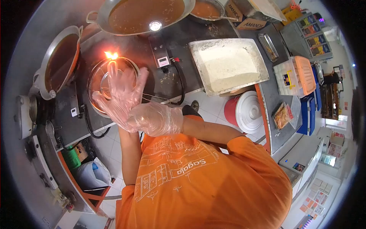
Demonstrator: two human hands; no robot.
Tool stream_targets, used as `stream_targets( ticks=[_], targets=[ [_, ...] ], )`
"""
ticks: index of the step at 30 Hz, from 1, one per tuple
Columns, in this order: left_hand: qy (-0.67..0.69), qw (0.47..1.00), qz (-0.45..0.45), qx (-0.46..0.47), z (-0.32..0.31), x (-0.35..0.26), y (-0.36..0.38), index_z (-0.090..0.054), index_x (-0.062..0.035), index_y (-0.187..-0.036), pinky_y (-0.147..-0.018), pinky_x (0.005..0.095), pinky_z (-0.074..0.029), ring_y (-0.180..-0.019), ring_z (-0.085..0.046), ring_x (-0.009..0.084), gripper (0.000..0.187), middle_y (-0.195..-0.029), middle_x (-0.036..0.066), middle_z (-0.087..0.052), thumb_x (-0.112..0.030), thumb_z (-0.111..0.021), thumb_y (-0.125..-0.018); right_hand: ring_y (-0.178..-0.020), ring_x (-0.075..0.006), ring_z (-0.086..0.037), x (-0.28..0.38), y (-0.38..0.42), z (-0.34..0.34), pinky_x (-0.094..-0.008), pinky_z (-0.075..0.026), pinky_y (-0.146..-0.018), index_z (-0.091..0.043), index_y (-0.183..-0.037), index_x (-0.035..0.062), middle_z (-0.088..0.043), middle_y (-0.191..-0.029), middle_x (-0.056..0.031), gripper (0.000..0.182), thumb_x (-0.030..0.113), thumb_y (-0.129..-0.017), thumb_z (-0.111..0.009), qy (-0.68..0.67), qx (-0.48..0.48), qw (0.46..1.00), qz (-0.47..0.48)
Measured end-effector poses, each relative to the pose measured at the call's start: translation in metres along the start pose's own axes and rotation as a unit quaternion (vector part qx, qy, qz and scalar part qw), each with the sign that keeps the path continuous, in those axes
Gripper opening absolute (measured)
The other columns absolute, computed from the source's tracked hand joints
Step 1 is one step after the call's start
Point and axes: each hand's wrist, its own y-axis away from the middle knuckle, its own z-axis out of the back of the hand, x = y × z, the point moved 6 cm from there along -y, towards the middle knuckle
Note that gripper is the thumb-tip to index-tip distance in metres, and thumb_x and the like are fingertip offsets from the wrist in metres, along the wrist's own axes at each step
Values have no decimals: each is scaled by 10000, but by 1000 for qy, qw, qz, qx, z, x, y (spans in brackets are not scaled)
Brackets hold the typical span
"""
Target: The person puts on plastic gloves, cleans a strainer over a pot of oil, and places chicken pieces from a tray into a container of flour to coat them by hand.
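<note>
My left hand (120, 89), in a clear plastic glove, is stretched out with its fingers spread. Beneath it is a round metal-rimmed burner (91, 82) glowing orange, with a bright flame (111, 55) just beyond the fingertips. My right hand (154, 119), also gloved in clear plastic, comes across from the right and is closed at the left wrist, on the cuff of the left plastic glove (127, 99). Its fingertips are partly hidden by the crumpled plastic.
Large pans of brown liquid stand at the left (63, 57) and far side (146, 17). A tray of pale powder (228, 65) lies on the right counter. Beyond it are an orange-lidded container (303, 76) and a packet (282, 115). A white-lidded red bucket (248, 112) sits below.
</note>
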Motion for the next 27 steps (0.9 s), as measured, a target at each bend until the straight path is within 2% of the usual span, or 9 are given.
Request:
stream_targets(
  ticks=[5, 8, 11, 14, 16, 17, 18, 20, 27],
  targets=[
    [0, 997, -76, -2, 7, -16, 4, -312, -152, -1517, -1152, 630, -210, -1452, -214, 385, 879, -1554, 184, -293, -667, -560, -848, -924, -368, -640, 0, 1, -6, -424, -518, -833, -665, -1006, 58, -673, -942, -172, 243, 41, -765, -639, 0, -16, 1000, 3],
    [238, 970, -52, -22, 14, -17, 8, -302, -191, -1524, -1168, 560, -239, -1428, -270, 390, 838, -1516, 196, -357, -664, -533, -872, -930, -358, -641, 1, -5, -4, -406, -520, -835, -662, -1010, 56, -674, -950, -165, 245, 44, -766, -642, 17, 23, 1000, -3],
    [-14, 968, -165, -190, 29, -26, 18, -314, -145, -1517, -1174, 502, -258, -1399, -337, 382, 814, -1483, 210, -403, -649, -499, -906, -923, -335, -644, -6, -2, -12, -380, -520, -826, -660, -1013, 57, -672, -957, -153, 238, 52, -776, -639, -33, 67, 996, -49],
    [-18, 993, -110, -35, 19, -27, 20, -375, -100, -1481, -1176, 448, -269, -1355, -412, 365, 764, -1407, 211, -493, -622, -474, -933, -909, -310, -644, -3, 4, -12, -364, -517, -807, -657, -998, 66, -665, -944, -144, 208, 53, -792, -630, -28, 45, 998, -19],
    [283, 951, -27, 124, 21, -33, 24, -410, -81, -1455, -1181, 481, -220, -1399, -350, 343, 767, -1445, 202, -454, -650, -413, -940, -900, -299, -643, 1, 5, -10, -360, -515, -797, -656, -984, 73, -659, -935, -141, 187, 49, -801, -623, 22, 18, 999, 43],
    [282, 951, -29, 123, 23, -33, 25, -410, -81, -1455, -1181, 481, -220, -1399, -350, 343, 767, -1445, 202, -454, -650, -413, -940, -880, -302, -637, -7, 2, -16, -368, -508, -782, -647, -962, 78, -644, -911, -137, 162, 46, -805, -625, -30, 46, 998, 9],
    [52, 990, -131, -19, 39, -37, 25, -409, -87, -1455, -1184, 481, -184, -1418, -313, 334, 775, -1476, 188, -416, -666, -371, -942, -860, -305, -630, -13, 2, -21, -376, -501, -768, -637, -941, 82, -629, -887, -133, 139, 43, -808, -626, -82, 75, 993, -25],
    [-273, 913, -226, -200, 30, -47, 33, -406, -87, -1454, -1191, 477, -99, -1458, -226, 309, 812, -1532, 154, -339, -703, -274, -942, -845, -310, -620, -16, 4, -21, -384, -495, -760, -625, -926, 82, -614, -878, -128, 104, 58, -825, -629, -93, 54, 994, -6],
    [-270, 899, -254, -232, 37, -47, 39, -421, -82, -1445, -1193, 459, -113, -1430, -290, 300, 816, -1490, 153, -402, -707, -264, -944, -805, -287, -603, 3, 10, -5, -398, -492, -719, -588, -882, 62, -577, -887, -96, 203, 229, -870, -703, -81, -92, 991, 45]
  ],
)
